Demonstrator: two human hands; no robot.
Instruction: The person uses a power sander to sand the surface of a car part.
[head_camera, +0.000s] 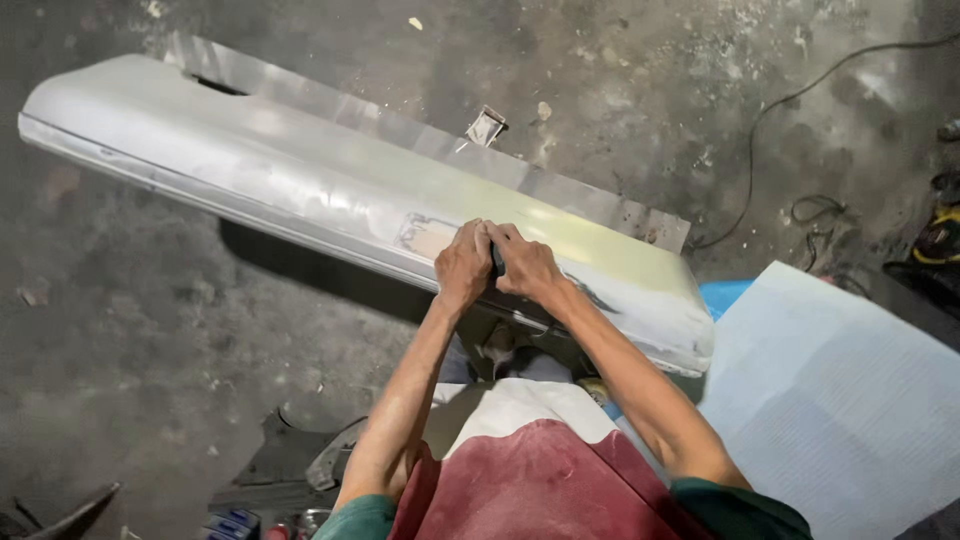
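Head view: left hand (463, 266) and right hand (524, 264), fingers curled shut side by side, press a small dark block (497, 260) onto the grey primed car bumper (300, 170) lying across the concrete floor (130, 340), black cable (770, 110) well apart.

Panel (300, 180): sheet metal, pale primer, smooth with a dull sheen; a bare, brighter metal strip along its far edge. Floor (150, 350): rough, stained concrete, matt. Sheet (840, 400): pale, finely ribbed, matt, possibly plastic. Apron (540, 480): red cloth, soft and matt. Cable (790, 100): thin, black.
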